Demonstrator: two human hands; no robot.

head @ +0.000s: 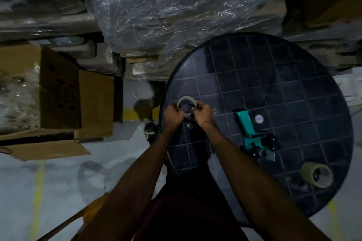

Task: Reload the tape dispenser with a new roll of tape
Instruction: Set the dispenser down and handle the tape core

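Both my hands hold a thin pale ring, a nearly bare tape core (186, 100), over the left edge of the round dark table (293, 76). My left hand (173, 113) pinches its left side and my right hand (203, 114) pinches its right side. The teal hand-held tape dispenser (252, 133) lies on the table to the right of my hands, untouched. A full roll of brown tape (316, 175) lies on its side near the table's near right edge.
Open cardboard boxes (76, 94) stand on the grey floor at the left. Stacked cartons wrapped in clear plastic film (156, 15) fill the back. A shoe (150, 132) shows beside the table's left edge. Yellow lines mark the floor.
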